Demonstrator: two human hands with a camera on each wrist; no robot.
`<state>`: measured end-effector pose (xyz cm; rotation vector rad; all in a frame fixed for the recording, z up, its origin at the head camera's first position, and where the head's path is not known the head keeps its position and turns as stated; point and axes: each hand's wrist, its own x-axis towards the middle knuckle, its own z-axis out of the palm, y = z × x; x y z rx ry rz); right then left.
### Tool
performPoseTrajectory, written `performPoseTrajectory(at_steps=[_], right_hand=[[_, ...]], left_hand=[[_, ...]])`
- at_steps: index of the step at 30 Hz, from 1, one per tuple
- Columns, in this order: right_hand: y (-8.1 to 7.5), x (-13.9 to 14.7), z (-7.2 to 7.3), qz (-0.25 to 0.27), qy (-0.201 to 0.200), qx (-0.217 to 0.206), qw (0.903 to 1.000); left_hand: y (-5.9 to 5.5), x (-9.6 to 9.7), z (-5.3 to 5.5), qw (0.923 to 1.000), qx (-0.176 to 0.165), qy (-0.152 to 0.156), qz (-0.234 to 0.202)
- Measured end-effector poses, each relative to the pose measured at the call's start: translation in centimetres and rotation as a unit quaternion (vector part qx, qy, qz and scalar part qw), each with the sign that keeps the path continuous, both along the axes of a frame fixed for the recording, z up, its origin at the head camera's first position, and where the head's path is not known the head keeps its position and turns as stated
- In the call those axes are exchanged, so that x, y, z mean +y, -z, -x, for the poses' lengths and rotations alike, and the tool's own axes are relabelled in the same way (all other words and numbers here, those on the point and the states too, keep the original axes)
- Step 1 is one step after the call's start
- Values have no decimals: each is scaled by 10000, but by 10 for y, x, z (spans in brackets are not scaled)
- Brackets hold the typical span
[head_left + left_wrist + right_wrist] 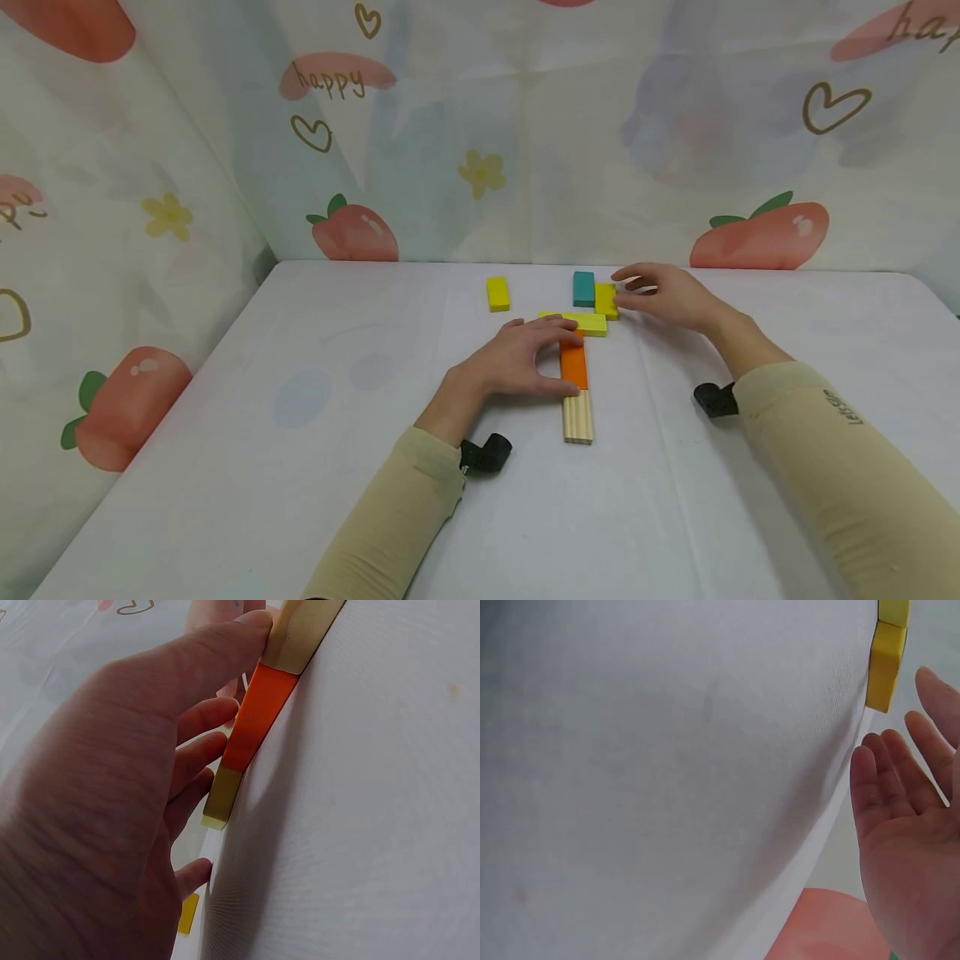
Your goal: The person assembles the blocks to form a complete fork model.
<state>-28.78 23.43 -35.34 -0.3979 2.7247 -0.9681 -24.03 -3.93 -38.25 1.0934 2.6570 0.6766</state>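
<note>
A row of flat blocks lies on the white table: a plain wooden block point(577, 417) nearest me, an orange block point(574, 367) beyond it, and a yellow block point(585, 322) lying crosswise at the far end. My left hand point(540, 358) rests against the row's left side. Its thumb point(225, 645) touches where the orange block point(259, 712) meets the wooden one point(304, 630), and its fingertips lie along the orange edge. My right hand point(660, 296) hovers open beside a small yellow block point(606, 300), with its fingers point(889, 776) just short of that block point(885, 664). A teal block point(583, 288) sits against it.
Another yellow block point(497, 293) lies alone, further left on the table point(337, 417). A printed fabric backdrop point(480, 150) with peaches and hearts closes off the back and left side. Black wrist-camera mounts point(486, 454) sit at both cuffs.
</note>
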Motion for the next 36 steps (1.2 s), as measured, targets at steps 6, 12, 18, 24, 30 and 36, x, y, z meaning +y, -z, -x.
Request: performPoseTrajectory(at_steps=[6, 12, 18, 24, 30, 36], right_hand=[[-2, -3, 1, -56, 21, -34, 10000], [-1, -5, 3, -104, 0, -59, 9999], [0, -6, 3, -144, 41, -74, 9999], [0, -9, 4, -201, 73, -86, 9997], [-1, -10, 3, -216, 123, -142, 9996], [-2, -12, 3, -232, 131, -161, 9995]], left_hand=[[-1, 0, 0, 10000, -25, -3, 7], [-1, 0, 0, 10000, -17, -16, 26], [0, 1, 0, 10000, -13, -2, 7], [0, 0, 0, 10000, -29, -22, 11], [0, 0, 0, 10000, -53, -47, 47], [0, 0, 0, 10000, -41, -25, 11]])
